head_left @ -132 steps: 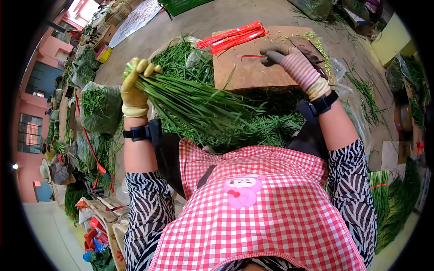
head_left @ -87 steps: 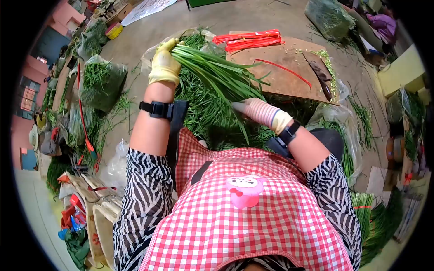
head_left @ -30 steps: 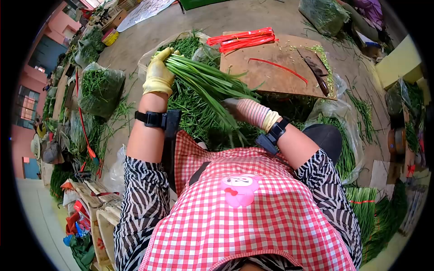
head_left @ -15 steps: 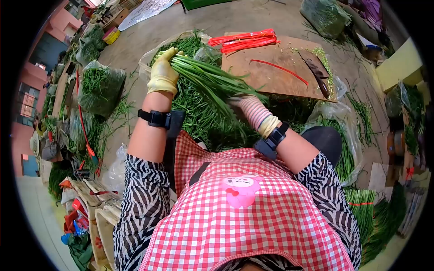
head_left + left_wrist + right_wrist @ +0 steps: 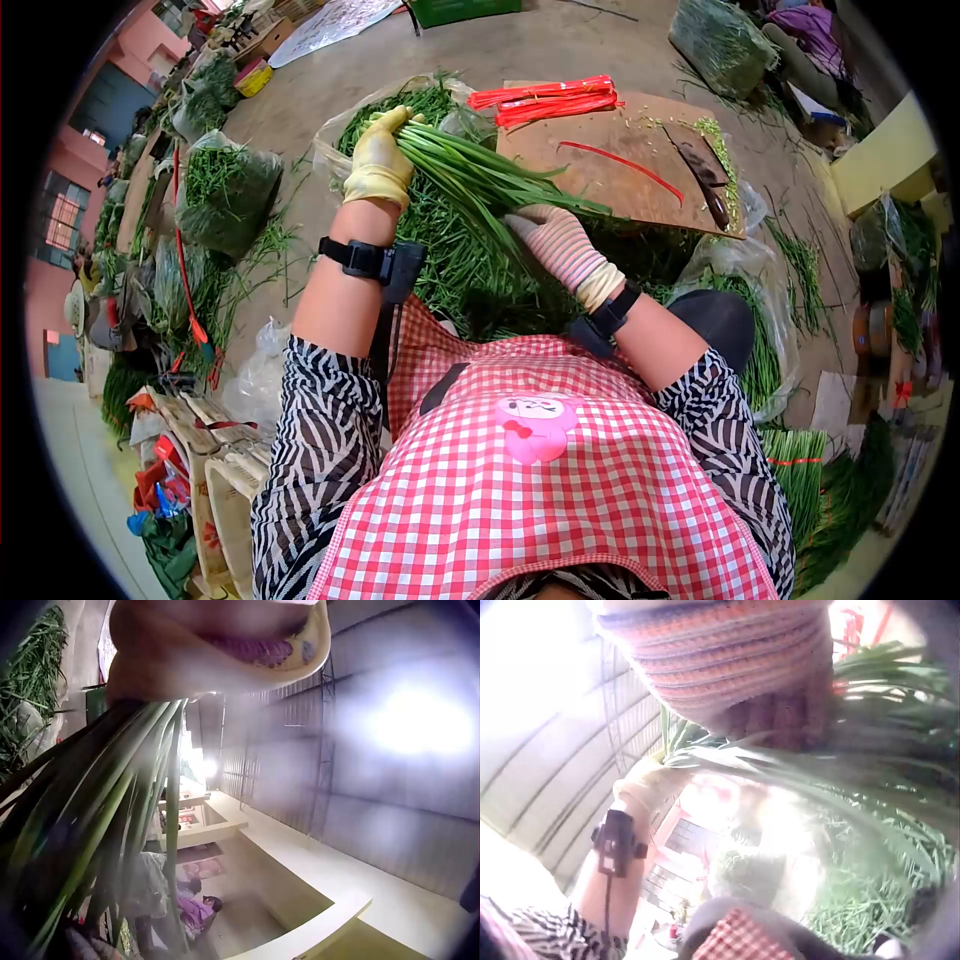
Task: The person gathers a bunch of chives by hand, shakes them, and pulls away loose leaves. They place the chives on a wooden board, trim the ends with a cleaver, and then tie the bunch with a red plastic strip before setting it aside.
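My left hand [image 5: 382,160], in a yellow glove, grips a bunch of garlic chives [image 5: 470,170] by its pale ends. The long flat leaves fan out to the right and droop; in the left wrist view the chives [image 5: 112,802] hang below the glove. My right hand [image 5: 555,240], in a striped glove with dark fingers, is at the lower part of the leaves. In the right wrist view its curled fingers [image 5: 780,720] lie against the leaves, partly hidden. A heap of loose green leaves [image 5: 470,285] lies beneath both hands.
A wooden board [image 5: 600,160] stands just beyond my right hand. On it are a bundle of red ties [image 5: 545,100], one loose red strip [image 5: 630,168], a dark-handled knife [image 5: 715,200] and pale scraps. Plastic bags of greens [image 5: 225,195] stand on the floor; tied bundles [image 5: 795,465] lie right.
Earlier the left hand held the bunch farther left and the right hand was over the board at the red strip. The strip now lies loose; the right hand has come down to the leaves.
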Motion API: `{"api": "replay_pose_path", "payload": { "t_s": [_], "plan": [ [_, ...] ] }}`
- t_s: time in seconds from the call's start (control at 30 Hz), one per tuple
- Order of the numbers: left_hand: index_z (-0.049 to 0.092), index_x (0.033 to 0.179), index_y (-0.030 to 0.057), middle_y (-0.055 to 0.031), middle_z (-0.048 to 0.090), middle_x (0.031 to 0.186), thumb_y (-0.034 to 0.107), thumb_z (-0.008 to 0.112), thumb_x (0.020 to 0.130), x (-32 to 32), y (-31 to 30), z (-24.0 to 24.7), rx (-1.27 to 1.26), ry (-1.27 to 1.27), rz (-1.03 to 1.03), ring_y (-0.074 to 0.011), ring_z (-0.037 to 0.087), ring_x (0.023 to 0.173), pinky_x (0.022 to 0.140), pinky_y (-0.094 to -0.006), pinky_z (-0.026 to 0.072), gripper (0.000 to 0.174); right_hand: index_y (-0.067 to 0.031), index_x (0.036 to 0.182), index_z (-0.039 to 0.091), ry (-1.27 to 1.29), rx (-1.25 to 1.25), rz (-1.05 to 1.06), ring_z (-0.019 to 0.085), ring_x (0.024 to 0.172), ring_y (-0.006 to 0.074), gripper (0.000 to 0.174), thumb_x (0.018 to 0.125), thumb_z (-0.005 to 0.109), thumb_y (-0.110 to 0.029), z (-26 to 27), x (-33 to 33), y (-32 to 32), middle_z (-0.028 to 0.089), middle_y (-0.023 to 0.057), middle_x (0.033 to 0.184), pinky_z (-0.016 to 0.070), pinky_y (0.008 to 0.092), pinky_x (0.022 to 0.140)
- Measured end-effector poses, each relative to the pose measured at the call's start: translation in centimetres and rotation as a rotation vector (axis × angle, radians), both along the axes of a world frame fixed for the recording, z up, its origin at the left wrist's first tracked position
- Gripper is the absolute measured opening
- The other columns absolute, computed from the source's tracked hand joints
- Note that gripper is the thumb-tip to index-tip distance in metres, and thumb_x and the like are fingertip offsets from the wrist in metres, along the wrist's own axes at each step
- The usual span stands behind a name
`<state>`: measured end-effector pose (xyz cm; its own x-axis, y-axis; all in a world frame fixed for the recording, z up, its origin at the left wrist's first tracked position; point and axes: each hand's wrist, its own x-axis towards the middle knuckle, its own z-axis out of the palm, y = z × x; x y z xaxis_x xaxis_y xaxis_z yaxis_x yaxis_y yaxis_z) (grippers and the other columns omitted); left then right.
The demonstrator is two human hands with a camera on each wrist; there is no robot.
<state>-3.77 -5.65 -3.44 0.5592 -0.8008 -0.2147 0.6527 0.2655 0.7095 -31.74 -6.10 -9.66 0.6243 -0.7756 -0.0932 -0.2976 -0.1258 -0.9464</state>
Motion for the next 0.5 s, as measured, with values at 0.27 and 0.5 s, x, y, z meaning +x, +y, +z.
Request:
{"api": "replay_pose_path", "payload": {
  "t_s": [0.27,0.5],
  "plan": [
    [0.063,0.104,0.0030,-0.0126,0.068,0.091,0.008,0.065,0.098,0.9,1.0,-0.1,-0.013,-0.041,-0.012,-0.0292,0.068,0.083,0.082,-0.0448,0.0593,0.008,-0.0070,0.120,0.073,-0.002,0.024,0.233,0.074,0.093,0.0259,0.032,0.090,0.065,-0.017,-3.1,-4.7,-0.7,0.076,0.0148,0.101,0.0572,0.0348,0.085],
    [0.067,0.100,0.0064,-0.0076,0.072,0.090,0.008,0.072,0.094,-4.5,1.8,0.7,-0.150,-0.377,-0.062,-0.0183,0.068,0.077,0.071,-0.0317,0.0569,0.007,-0.0020,0.125,0.069,0.021,-0.134,0.401,0.069,0.109,0.0335,0.043,0.085,0.075,-0.013,10.7,-6.9,0.9,0.071,0.0205,0.117,0.0548,0.0407,0.095]
  ]
}}
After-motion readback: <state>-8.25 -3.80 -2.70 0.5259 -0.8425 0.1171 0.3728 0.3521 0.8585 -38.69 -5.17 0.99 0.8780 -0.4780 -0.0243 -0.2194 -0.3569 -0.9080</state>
